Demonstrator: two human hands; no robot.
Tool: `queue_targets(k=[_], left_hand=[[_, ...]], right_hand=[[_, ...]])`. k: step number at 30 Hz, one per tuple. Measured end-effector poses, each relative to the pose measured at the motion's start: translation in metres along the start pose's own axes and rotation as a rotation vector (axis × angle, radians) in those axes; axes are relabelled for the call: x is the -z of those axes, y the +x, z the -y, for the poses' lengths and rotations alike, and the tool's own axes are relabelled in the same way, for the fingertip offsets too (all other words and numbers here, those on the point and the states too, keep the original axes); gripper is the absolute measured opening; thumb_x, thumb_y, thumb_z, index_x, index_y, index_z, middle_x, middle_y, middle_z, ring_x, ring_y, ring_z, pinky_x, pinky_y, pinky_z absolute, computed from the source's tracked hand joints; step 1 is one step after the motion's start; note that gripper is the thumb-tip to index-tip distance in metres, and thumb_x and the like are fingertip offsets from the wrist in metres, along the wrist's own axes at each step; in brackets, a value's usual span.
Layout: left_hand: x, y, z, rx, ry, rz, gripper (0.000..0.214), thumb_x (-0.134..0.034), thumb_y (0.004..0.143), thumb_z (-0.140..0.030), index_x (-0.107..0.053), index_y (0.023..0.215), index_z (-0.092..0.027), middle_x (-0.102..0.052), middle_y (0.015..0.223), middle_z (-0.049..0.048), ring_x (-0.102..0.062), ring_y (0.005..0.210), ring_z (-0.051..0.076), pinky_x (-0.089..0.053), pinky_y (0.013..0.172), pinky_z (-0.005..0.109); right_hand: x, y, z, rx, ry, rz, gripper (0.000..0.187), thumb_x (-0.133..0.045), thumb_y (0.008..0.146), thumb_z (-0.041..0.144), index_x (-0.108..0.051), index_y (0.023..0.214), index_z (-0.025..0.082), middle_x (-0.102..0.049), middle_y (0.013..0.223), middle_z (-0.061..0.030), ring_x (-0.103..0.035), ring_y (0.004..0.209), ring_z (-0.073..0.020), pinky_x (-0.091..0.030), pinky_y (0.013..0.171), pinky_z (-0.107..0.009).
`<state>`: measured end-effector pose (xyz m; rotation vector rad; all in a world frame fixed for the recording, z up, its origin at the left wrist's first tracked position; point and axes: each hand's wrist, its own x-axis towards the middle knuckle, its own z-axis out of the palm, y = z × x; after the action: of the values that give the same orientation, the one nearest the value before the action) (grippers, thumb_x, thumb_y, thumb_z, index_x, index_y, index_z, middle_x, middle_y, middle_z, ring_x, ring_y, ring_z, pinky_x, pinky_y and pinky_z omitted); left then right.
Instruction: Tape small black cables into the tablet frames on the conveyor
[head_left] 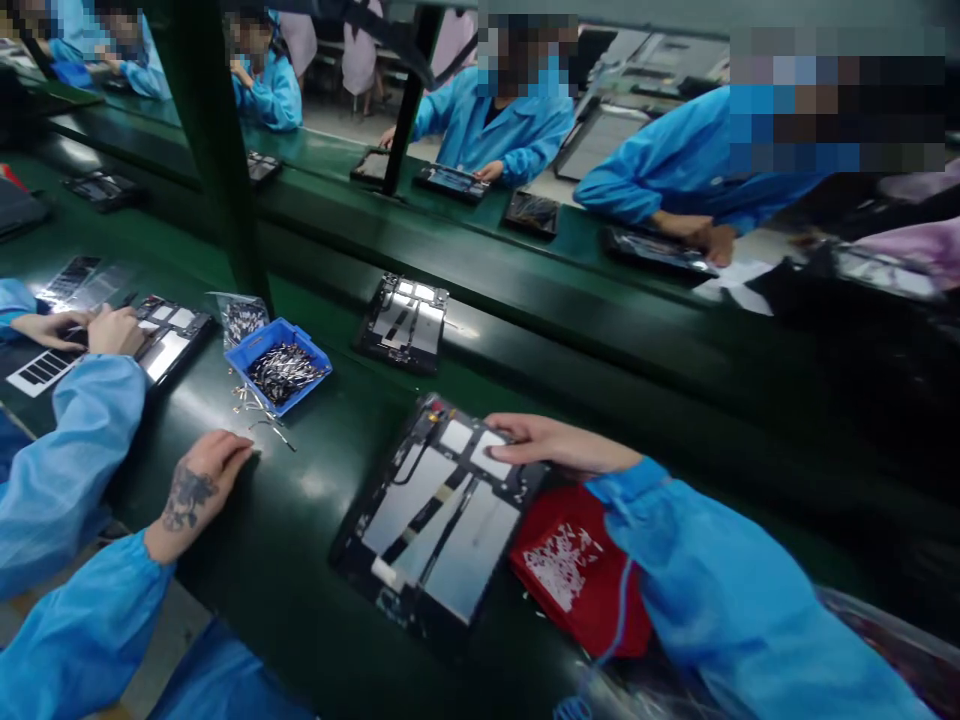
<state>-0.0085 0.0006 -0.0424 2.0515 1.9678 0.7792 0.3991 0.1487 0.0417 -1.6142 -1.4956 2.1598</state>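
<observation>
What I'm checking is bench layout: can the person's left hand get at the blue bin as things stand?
Probably yes: the left hand is close to the blue bin, and only a few small loose parts lie between.

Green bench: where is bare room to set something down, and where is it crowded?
Bare bench lies between left hand and held tablet. Crowded: around the blue bin, loose parts and bag; at the red container beside the tablet.

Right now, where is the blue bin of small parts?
In the head view, the blue bin sits left of centre on the green bench, beside the clear plastic bag and just beyond the left hand.
</observation>
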Motion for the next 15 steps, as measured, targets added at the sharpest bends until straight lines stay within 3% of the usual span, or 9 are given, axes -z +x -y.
queue_targets(k=[2, 4, 9, 12, 15], left_hand=[[0.002, 0.009, 0.02, 0.104, 0.018, -0.011, 0.021, -0.05, 0.088, -0.033, -0.064, 0.091, -0.018, -0.066, 0.086, 0.0058, -0.062, 0.083, 0.02, -0.05, 0.075, 0.031], [-0.002, 0.017, 0.03, 0.136, 0.021, 0.018, 0.022, -0.05, 0.087, -0.033, -0.064, 0.094, -0.018, -0.065, 0.088, 0.0057, -0.062, 0.083, 0.02, -0.05, 0.075, 0.03], [-0.018, 0.03, 0.035, 0.088, 0.101, 0.03, 0.025, -0.044, 0.089, -0.033, -0.064, 0.084, -0.019, -0.063, 0.083, 0.0045, -0.061, 0.081, 0.02, -0.048, 0.071, 0.029], [-0.018, 0.032, 0.037, 0.022, 0.105, 0.04, 0.029, -0.04, 0.09, -0.033, -0.063, 0.079, -0.019, -0.063, 0.082, 0.0061, -0.06, 0.081, 0.021, -0.048, 0.071, 0.03], [-0.012, 0.025, 0.037, -0.085, 0.176, 0.065, 0.03, -0.038, 0.089, -0.033, -0.063, 0.079, -0.02, -0.064, 0.083, 0.007, -0.059, 0.076, 0.022, -0.046, 0.064, 0.03]], right_hand=[[-0.011, 0.017, -0.004, 0.022, -0.171, 0.055, 0.043, -0.076, 0.063, 0.037, -0.066, 0.098, 0.014, -0.072, 0.097, -0.008, -0.068, 0.088, -0.0231, -0.053, 0.082, -0.034], [-0.018, 0.032, -0.009, 0.039, -0.371, 0.023, 0.041, -0.073, 0.065, 0.038, -0.068, 0.098, 0.014, -0.072, 0.1, -0.0085, -0.067, 0.091, -0.025, -0.052, 0.085, -0.034], [-0.033, 0.045, -0.021, 0.108, -0.73, -0.23, 0.037, -0.071, 0.063, 0.029, -0.071, 0.098, 0.015, -0.07, 0.105, -0.0102, -0.061, 0.105, -0.0311, -0.044, 0.098, -0.043], [-0.054, 0.015, -0.03, 0.277, -0.77, -0.455, 0.04, -0.068, 0.071, 0.036, -0.069, 0.106, 0.017, -0.065, 0.114, -0.0121, -0.058, 0.112, -0.0302, -0.041, 0.102, -0.047], [-0.078, -0.049, -0.053, 0.463, -0.644, -0.677, 0.039, -0.057, 0.083, 0.046, -0.063, 0.115, 0.025, -0.057, 0.126, -0.0098, -0.054, 0.117, -0.0264, -0.043, 0.102, -0.045]])
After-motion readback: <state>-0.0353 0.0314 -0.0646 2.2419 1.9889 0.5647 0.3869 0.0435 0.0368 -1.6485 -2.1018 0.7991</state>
